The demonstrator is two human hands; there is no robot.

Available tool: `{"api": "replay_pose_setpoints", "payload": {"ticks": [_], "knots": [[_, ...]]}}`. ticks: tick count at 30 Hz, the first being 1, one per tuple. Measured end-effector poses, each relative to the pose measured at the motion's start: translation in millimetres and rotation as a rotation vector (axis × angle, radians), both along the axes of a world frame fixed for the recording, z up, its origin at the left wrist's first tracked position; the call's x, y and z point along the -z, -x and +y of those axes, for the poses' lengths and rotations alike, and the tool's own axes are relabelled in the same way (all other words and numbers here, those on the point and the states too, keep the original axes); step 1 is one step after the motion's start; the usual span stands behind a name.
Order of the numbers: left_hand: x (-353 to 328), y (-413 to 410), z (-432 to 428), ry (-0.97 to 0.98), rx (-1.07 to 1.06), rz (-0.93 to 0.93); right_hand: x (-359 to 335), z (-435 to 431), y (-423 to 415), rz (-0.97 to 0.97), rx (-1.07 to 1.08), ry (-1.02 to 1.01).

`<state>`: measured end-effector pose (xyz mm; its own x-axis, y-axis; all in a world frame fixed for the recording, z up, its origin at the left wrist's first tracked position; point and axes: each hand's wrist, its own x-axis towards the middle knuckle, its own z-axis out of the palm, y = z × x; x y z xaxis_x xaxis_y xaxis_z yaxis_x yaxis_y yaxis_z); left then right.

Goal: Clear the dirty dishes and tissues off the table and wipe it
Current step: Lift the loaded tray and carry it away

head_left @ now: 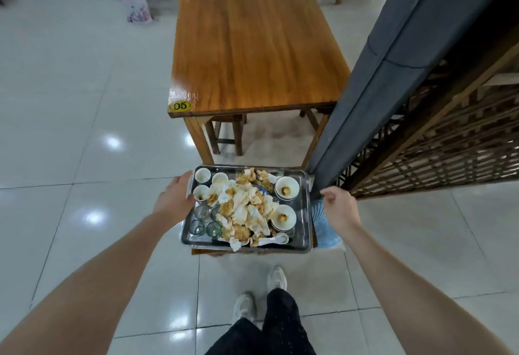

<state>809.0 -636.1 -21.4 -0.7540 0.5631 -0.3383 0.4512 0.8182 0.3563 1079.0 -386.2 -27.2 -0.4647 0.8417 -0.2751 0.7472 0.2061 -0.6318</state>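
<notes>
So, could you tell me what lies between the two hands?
In the head view, the metal tray, piled with bowls, glasses and dirty tissues, lies between the left hand and the right hand.

Glossy wood table (252, 46); shiny metal tray (304, 231); crumpled paper tissues (244, 208); glossy floor tiles (70, 130).

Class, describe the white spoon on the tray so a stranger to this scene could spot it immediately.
Find the wooden table labelled 05; in front of its near end sits a metal tray heaped with stained tissues. The white spoon lies along the tray's near edge, below the nearer right-hand bowl. It is the only long, flat piece among round cups and bowls.
</notes>
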Motion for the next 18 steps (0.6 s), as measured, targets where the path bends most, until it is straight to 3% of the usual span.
{"api": "replay_pose_setpoints", "payload": {"ticks": [12, 18], "knots": [[51.1, 30.5, 13.3, -0.079, -0.232, -0.018, 59.3, 56.5, 53.2, 0.004, -0.199, 0.075], [106.9, 58.2, 8.4, -0.067, -0.249, -0.097, 118.4, 54.9, 57.3, -0.025, -0.136, 0.086]]}}
